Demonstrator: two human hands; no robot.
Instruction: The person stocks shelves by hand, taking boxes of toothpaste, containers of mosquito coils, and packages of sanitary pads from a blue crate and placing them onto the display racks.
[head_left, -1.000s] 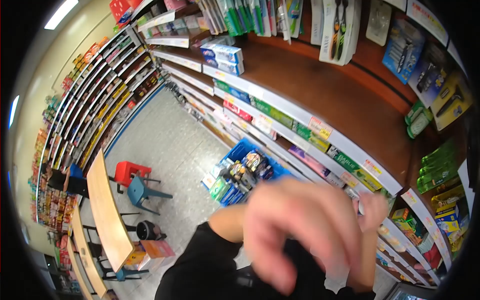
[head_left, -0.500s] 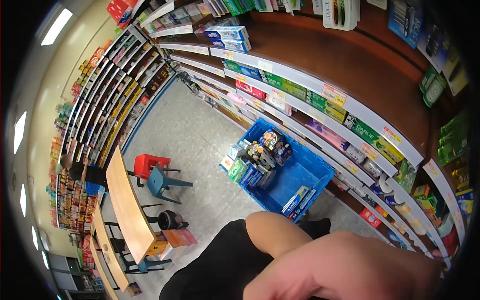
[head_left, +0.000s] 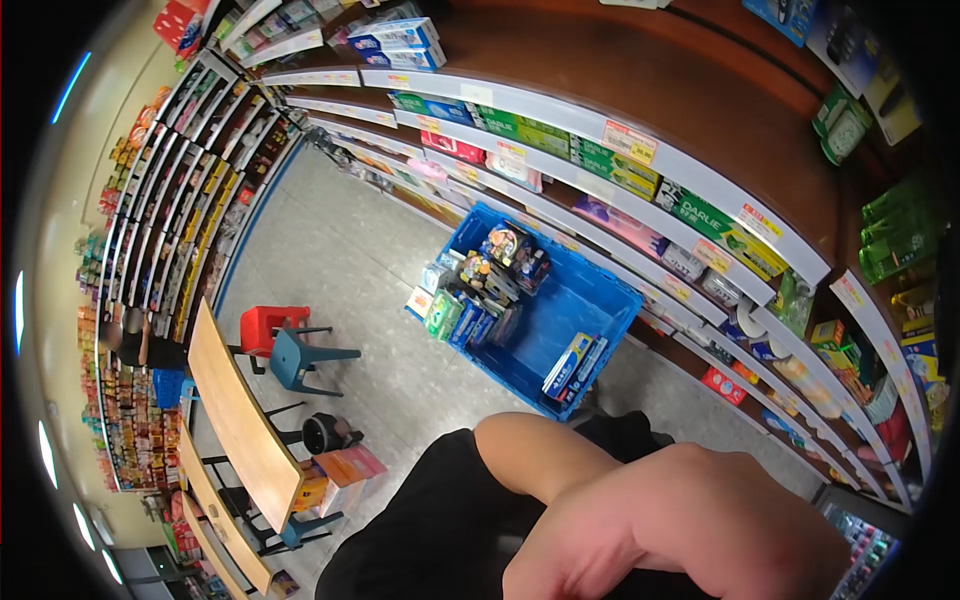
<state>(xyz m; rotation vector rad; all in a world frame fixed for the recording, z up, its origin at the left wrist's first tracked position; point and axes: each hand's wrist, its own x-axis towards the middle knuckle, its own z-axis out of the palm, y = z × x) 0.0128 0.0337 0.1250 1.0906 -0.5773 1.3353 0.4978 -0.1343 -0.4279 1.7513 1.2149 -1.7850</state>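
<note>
Closest to the lens, a black sleeve [head_left: 400,525] gives way to a bare forearm [head_left: 540,455], and a large shape of skin that seems to be the left hand [head_left: 695,520] or its wrist fills the lower edge; the fingers are hidden, so I cannot tell whether its grip is spread or pinching anything. The right hand is out of sight, and its grip cannot be told either. Just beyond the arm, the blue crate [head_left: 575,290] sits on the floor [head_left: 350,240] beside the shelving [head_left: 790,300]; whether the two touch is unclear. Slim blue-and-white boxes [head_left: 570,365] lean by the crate's near wall, while mixed packs [head_left: 470,305] crowd its left side, with dark rounded packs [head_left: 510,245] behind. For good handling, I judge, the fingers want a clear line of sight past the forearm; the crowded packs suit a light pinch at their ends, lifted straight up so neighbours stay standing, and the leaning boxes want steadying. On the shelves, green toothpaste boxes [head_left: 700,215] lie behind price tags [head_left: 630,140]. Farther off stand a red stool [head_left: 270,328] and a blue-green stool [head_left: 300,360], then a person in black [head_left: 160,352] near the stocked far shelves [head_left: 170,230].
</note>
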